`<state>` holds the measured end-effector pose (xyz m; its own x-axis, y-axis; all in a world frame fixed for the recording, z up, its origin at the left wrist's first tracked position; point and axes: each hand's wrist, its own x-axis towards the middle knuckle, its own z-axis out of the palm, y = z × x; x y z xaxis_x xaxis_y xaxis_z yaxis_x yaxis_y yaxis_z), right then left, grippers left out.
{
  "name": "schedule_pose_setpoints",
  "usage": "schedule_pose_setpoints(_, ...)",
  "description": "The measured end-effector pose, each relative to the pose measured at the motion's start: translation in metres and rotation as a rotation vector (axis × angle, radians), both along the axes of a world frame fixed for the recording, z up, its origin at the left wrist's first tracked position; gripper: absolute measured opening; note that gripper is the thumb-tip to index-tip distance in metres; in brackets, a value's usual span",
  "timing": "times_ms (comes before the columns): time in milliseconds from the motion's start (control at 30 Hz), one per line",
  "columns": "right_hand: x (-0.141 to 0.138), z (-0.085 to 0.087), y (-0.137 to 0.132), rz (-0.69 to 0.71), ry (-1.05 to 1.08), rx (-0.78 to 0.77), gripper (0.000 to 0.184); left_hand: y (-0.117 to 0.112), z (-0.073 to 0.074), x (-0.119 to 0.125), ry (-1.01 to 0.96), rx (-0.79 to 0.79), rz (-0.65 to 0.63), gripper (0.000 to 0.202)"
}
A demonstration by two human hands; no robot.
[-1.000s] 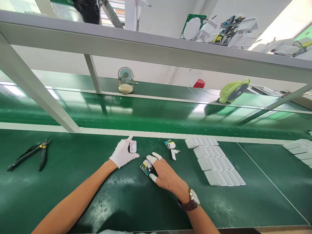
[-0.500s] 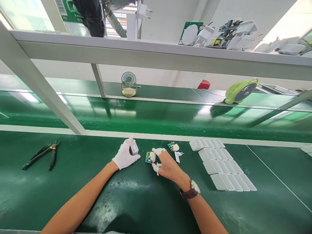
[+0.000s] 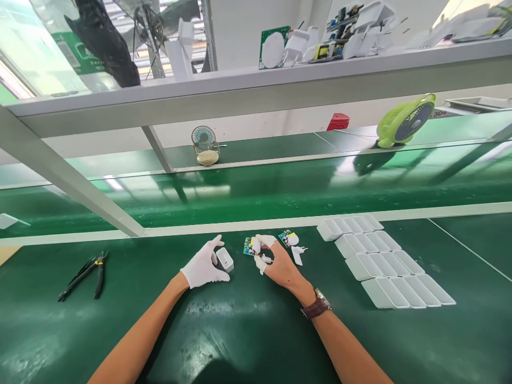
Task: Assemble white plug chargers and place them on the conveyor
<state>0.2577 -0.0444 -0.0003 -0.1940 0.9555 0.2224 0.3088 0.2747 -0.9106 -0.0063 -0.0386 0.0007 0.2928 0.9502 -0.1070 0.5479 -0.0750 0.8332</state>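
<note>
My left hand (image 3: pixel 204 265), in a white glove, is open beside a small white charger case (image 3: pixel 225 260). Its fingers and thumb are spread around the case's left side. With white covers on the fingertips, my right hand (image 3: pixel 278 261) pinches the right end of a small green circuit board (image 3: pixel 250 246) bearing white and yellow parts. The fingers hide part of that end. Just beyond the right hand lies a second circuit board (image 3: pixel 288 238), and a white plug piece (image 3: pixel 297 253) rests close to it.
Black-handled pliers (image 3: pixel 98 272) lie at left. Rows of white cases (image 3: pixel 394 261) stand at right. A green belt (image 3: pixel 248 189) runs behind the pale edge strip. Beyond it are a small fan (image 3: pixel 205 144) and a lime fan (image 3: pixel 404 122). An overhead shelf (image 3: pixel 248 88) carries electronic parts.
My view has tilted. The right hand and its circuit board have shifted away from me. The charger case sits a little nearer, and the left hand's fingers are wider apart around it.
</note>
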Motion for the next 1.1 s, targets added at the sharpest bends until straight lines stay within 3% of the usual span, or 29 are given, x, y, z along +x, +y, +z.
schedule_pose_setpoints(100, -0.001, 0.005, -0.002, -0.002, 0.012, 0.131, 0.052, -0.001, -0.002, 0.013, 0.094, 0.077, 0.03, 0.109)
schedule_pose_setpoints(233, -0.002, 0.005, -0.005, -0.026, -0.061, 0.273, 0.058, -0.004, -0.005, 0.036, 0.218, 0.268, 0.163, 0.079)
schedule_pose_setpoints(433, -0.007, 0.002, -0.012, -0.061, -0.137, 0.416, 0.056, -0.008, -0.003, 0.036, 0.023, 0.31, 0.108, 0.049)
schedule_pose_setpoints(667, -0.021, 0.004, -0.029, 0.038, -0.228, 0.477, 0.061, -0.014, -0.021, 0.039, -0.001, 0.451, 0.124, 0.032)
schedule_pose_setpoints(800, -0.025, 0.006, -0.032, 0.103, -0.321, 0.467, 0.064, -0.015, -0.028, 0.037, 0.052, 0.398, 0.108, 0.035)
schedule_pose_setpoints(933, -0.024, 0.008, -0.031, 0.137, -0.363, 0.471, 0.063, -0.01, -0.02, 0.035, 0.103, 0.306, 0.041, 0.031)
schedule_pose_setpoints(1100, -0.021, 0.01, -0.03, 0.152, -0.412, 0.397, 0.062, -0.002, 0.004, 0.041, 0.187, 0.212, -0.092, 0.014)
